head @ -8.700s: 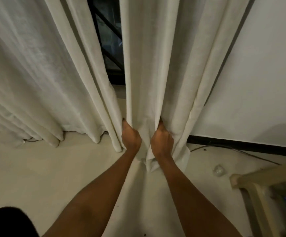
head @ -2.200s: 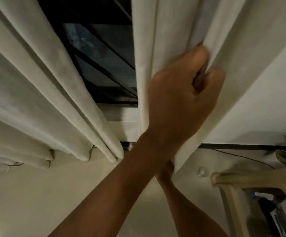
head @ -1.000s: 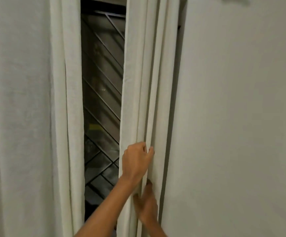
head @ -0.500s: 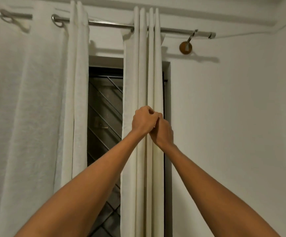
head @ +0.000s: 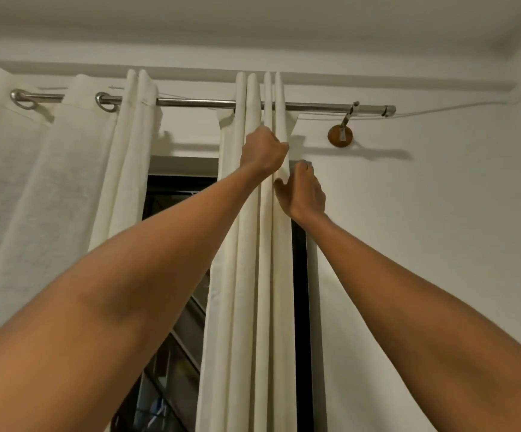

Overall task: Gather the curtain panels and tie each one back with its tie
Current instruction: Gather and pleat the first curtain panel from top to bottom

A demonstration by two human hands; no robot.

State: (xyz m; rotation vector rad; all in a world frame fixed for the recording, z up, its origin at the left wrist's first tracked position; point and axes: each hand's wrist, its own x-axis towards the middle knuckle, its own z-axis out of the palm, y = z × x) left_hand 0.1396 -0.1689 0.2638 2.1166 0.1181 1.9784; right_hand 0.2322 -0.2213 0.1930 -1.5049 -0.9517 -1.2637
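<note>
The left curtain panel [head: 50, 182] hangs spread out at the 9 o'clock side of the view, its eyelets threaded on the rod [head: 197, 102] and its inner edge only loosely folded. It is not gathered yet. At 3 o'clock from it the dark window [head: 175, 307] shows through the gap.

The right curtain panel [head: 253, 275] is pushed into narrow upright pleats between the window and the wall [head: 424, 244]. The cloth looks soft, light and limp. It should bunch easily and is also likely to spring out of its folds once let go, so the pleats are best held all together across their width rather than by one edge.

The left hand [head: 264, 149] is clenched round the front pleats just under the rod. From this grip the panel climbs a short way to 12 o'clock and drops in one long column to 6 o'clock, out of the bottom of the view.

The right hand [head: 303, 191], just beside and at about 5 o'clock from the left, pinches the outermost pleat, thumb in front and fingers tucked behind the edge. Most of the bundle lies at 9 o'clock from this grip. No tie shows anywhere, so tying looks some way off; a lower hold, nearer the middle of the column, would likely suit it better.

The rod's bracket [head: 340, 135] sits on the wall at 2 o'clock from the hands.
</note>
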